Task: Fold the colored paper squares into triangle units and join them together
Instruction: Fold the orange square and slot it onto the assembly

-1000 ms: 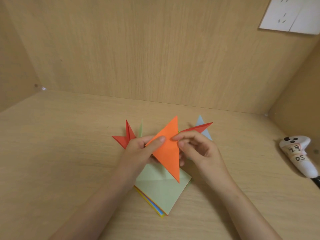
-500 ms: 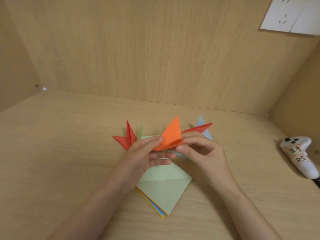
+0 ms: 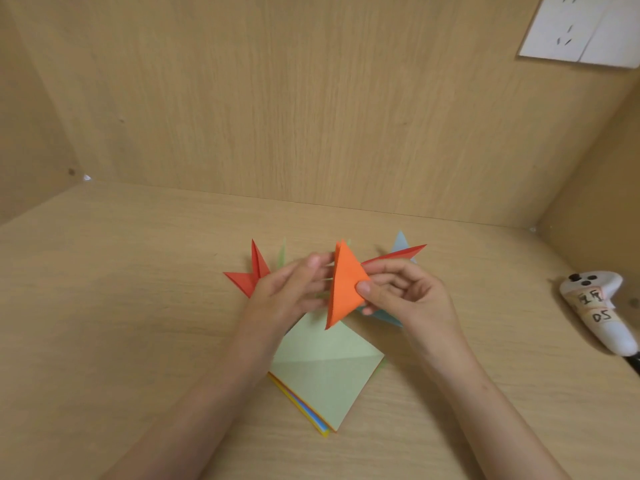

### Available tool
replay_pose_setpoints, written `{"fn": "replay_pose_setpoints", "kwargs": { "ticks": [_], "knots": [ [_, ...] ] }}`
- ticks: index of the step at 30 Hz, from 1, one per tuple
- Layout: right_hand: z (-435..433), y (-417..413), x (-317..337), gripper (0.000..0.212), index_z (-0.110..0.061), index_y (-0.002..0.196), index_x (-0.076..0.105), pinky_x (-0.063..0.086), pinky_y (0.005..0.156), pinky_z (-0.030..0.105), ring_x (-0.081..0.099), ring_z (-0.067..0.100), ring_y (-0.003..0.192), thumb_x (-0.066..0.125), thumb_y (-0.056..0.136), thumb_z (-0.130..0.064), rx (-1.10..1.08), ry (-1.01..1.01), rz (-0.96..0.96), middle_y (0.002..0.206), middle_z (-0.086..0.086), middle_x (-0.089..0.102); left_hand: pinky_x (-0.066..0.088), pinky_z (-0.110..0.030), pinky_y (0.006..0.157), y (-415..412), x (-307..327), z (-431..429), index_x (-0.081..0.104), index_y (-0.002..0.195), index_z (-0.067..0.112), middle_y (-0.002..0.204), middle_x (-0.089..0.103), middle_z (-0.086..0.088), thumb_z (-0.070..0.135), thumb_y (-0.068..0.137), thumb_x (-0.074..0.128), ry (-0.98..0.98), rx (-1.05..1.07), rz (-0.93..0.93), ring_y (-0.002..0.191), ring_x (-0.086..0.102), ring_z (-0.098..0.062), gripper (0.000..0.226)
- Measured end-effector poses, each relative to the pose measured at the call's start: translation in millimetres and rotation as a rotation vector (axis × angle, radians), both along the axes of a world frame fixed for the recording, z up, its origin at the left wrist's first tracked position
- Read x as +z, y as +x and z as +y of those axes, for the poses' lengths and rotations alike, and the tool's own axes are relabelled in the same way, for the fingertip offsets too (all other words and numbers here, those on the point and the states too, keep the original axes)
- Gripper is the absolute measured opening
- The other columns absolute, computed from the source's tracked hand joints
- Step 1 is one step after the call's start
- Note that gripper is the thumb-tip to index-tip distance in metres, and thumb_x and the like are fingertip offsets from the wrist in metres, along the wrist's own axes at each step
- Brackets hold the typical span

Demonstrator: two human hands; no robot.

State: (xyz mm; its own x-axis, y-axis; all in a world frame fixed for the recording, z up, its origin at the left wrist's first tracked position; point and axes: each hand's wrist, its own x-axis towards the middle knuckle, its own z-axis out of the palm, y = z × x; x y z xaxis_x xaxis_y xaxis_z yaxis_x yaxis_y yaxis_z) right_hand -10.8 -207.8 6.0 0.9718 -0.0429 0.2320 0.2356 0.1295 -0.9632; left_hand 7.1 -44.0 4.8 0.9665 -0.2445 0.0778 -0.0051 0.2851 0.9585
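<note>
From the head camera, the folded orange paper triangle [image 3: 344, 287] is held up in the air above the pale wooden desk [image 3: 104, 306], standing on a long point, with its doubled edges showing at the top. The right hand [image 3: 410, 297] pinches the triangle's right corner, thumb on the front face and curled fingers behind it. The left hand [image 3: 287, 292] reaches in with fingers stretched toward the triangle's left edge; it is blurred, so whether it grips the paper cannot be told. Directly under the hands lies a stack of coloured paper squares [image 3: 325, 375], a creased light green sheet on top and yellow, blue and orange edges showing at its near-left side. Behind the hands, finished pieces rest on the desk: red folded points [image 3: 252, 275] at the left, a thin green point [image 3: 282, 252] beside them, a long red point [image 3: 401, 255] and a light blue point [image 3: 400, 241] at the right. A white handheld controller with handwritten labels [image 3: 597, 306] lies well apart at the right edge. Wooden panels wall the desk on three sides, and a white wall socket plate [image 3: 581, 29] sits high on the right.
</note>
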Motion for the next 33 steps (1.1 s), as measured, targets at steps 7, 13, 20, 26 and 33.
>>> {"fn": "replay_pose_setpoints", "kwargs": {
  "ticks": [7,13,20,26,33],
  "knots": [
    [7,-3,-1,0.02,-0.003,0.088,0.065,0.052,0.055,0.02,0.06,0.01,0.057,0.07,0.071,0.005,0.073,-0.099,0.007,0.065,0.002,0.066,0.057,-0.032,0.076,1,0,3,0.068,0.099,0.016,0.089,0.076,-0.005,0.015,0.07,0.069,0.002,0.111,-0.047,0.084,0.071,-0.016,0.028],
    [10,-7,3,0.025,-0.002,0.088,0.066,0.051,0.053,0.022,0.063,0.014,0.058,0.071,0.067,-0.016,0.046,-0.069,0.052,0.068,0.009,0.068,0.058,-0.024,0.064,-3,5,3,0.067,0.091,0.008,0.08,0.075,-0.005,-0.001,0.08,0.065,-0.03,0.23,-0.09,0.075,0.072,-0.013,0.014],
    [10,-9,6,0.008,-0.008,0.073,0.072,0.05,0.054,0.019,0.061,0.011,0.055,0.07,0.072,-0.015,0.011,-0.055,0.114,0.062,0.007,0.07,0.058,-0.025,0.065,-5,6,2,0.067,0.089,0.007,0.082,0.075,-0.009,-0.002,0.08,0.065,-0.041,0.22,-0.079,0.078,0.072,-0.017,0.012],
    [7,-9,7,0.006,-0.005,0.072,0.07,0.048,0.055,0.017,0.057,0.01,0.053,0.069,0.078,-0.007,-0.017,-0.099,0.109,0.06,0.006,0.069,0.054,-0.018,0.062,-6,6,1,0.066,0.103,0.018,0.077,0.075,-0.006,0.001,0.077,0.07,0.023,0.208,-0.108,0.08,0.072,-0.012,0.031],
    [10,-11,7,0.008,-0.007,0.073,0.07,0.05,0.06,0.02,0.06,0.01,0.058,0.072,0.073,-0.015,-0.013,-0.12,0.104,0.062,0.004,0.07,0.056,-0.02,0.065,-6,4,-1,0.073,0.081,0.016,0.072,0.074,-0.005,0.0,0.07,0.076,0.109,0.282,-0.155,0.066,0.069,-0.009,0.019]
  ]
}}
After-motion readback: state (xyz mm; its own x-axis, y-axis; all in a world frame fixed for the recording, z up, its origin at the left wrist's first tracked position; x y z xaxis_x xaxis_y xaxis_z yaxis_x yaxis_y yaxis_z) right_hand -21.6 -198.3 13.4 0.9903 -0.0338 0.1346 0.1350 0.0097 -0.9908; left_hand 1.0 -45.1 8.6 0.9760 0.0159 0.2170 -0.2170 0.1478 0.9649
